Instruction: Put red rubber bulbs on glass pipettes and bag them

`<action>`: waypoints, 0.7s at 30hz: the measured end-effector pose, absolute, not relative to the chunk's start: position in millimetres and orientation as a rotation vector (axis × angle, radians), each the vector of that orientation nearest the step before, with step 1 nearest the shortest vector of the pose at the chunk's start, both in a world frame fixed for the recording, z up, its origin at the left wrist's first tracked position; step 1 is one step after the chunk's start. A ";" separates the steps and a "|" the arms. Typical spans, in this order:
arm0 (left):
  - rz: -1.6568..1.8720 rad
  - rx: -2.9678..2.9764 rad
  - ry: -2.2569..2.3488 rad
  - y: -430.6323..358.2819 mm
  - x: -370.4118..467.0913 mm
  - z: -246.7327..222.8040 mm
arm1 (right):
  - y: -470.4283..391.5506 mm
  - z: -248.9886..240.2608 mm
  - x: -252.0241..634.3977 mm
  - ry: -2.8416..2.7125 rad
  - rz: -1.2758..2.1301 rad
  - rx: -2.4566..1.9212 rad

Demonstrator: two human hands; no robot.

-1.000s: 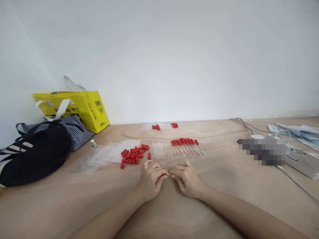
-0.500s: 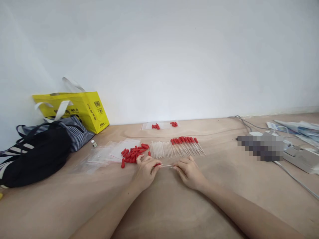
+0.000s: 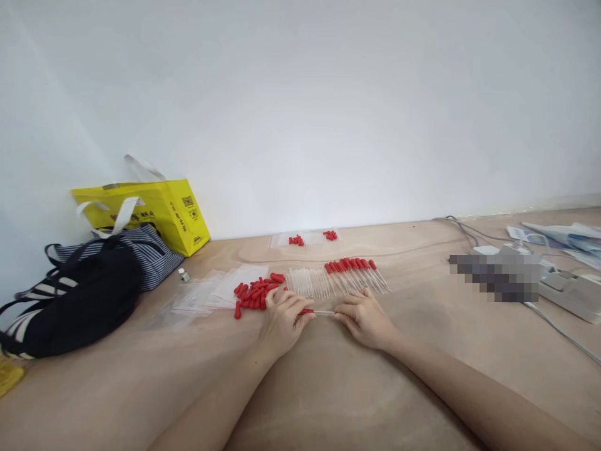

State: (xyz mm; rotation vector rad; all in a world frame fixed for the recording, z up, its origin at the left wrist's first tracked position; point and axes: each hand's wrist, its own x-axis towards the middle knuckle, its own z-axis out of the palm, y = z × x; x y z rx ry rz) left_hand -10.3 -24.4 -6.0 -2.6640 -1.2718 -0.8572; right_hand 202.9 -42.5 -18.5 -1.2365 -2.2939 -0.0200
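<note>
Both hands have drawn farther apart, exposing more of a clear tube [image 3: 323,312]. The left hand [image 3: 284,321] pinches a red cap [image 3: 307,311], apparently joined to it; the right hand [image 3: 365,318] grips its other end, near the loose tubes [image 3: 307,284].

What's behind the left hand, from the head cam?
Loose red bulbs show past the left hand, with a row of clear tubes beyond its fingers. The hand covers part of the pile's near right side; what lies there can't be seen.
</note>
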 end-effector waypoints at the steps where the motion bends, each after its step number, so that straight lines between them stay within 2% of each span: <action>1: -0.853 -2.608 -1.323 -21.4 -13.6 -5.9 | -37.7 -16.9 205.8 -2.248 -0.063 -1.292; 9: -0.689 -2.329 -1.653 -3.1 -30.0 -11.3 | 8.1 -15.8 204.1 -1.757 -0.227 -1.867; 21: -0.650 -2.242 -1.651 1.3 -28.9 -11.7 | 18.7 -23.2 175.2 -1.729 -0.300 -1.917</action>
